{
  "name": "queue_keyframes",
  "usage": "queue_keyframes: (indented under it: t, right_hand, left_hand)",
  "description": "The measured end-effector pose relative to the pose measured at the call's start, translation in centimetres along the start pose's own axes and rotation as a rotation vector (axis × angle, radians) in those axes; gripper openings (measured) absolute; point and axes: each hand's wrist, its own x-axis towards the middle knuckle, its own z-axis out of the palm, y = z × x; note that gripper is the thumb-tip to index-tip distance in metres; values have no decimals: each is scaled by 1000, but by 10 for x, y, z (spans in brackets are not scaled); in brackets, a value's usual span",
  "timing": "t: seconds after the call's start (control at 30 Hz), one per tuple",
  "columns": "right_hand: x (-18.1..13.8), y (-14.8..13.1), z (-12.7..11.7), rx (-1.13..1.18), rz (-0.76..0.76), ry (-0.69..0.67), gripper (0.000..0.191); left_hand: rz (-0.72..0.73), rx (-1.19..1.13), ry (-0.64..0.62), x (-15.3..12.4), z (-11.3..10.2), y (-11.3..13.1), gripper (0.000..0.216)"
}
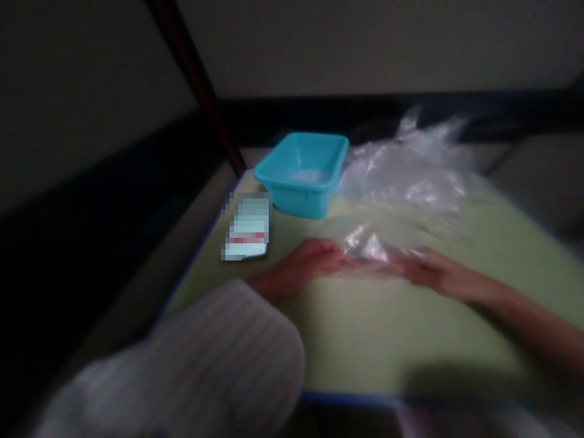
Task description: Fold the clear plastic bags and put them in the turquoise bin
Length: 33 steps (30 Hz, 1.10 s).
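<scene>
Both hands meet over the middle of the table, gripping a clear plastic bag [367, 243] between them. My left hand [314, 261] is closed on the bag's left side, and my right hand [417, 267] is closed on its right side. The picture is blurred, so the single fingers are hard to make out. Behind the hands lies a heap of crinkled clear plastic [410, 170]; whether it is joined to the held piece I cannot tell. A turquoise plastic basin [298, 198] stands just beyond my left hand, with something pale at its bottom.
A pale rectangular item [249, 228], blurred out by pixels, lies left of the basin. The yellowish table [356, 340] has a blue edge. A dark red pole [201, 79] rises behind its far left corner. A light striped sleeve [196, 365] covers my left arm.
</scene>
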Motion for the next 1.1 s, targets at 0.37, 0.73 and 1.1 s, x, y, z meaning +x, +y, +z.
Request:
queue_keyframes:
  t: [0.37, 0.73, 1.1]
  right_hand:
    - [-5, 7, -1, 515, 265, 36, 43]
    - [-4, 17, -10, 398, 205, 468, 78]
    - [-4, 8, -2, -415, 98, 451, 34]
  left_hand:
    - [105, 65, -123, -12, -22, -20, 24]
    - [71, -63, -17, -17, -15, 1, 55]
    - [236, 584, 391, 1, -7, -2, 34]
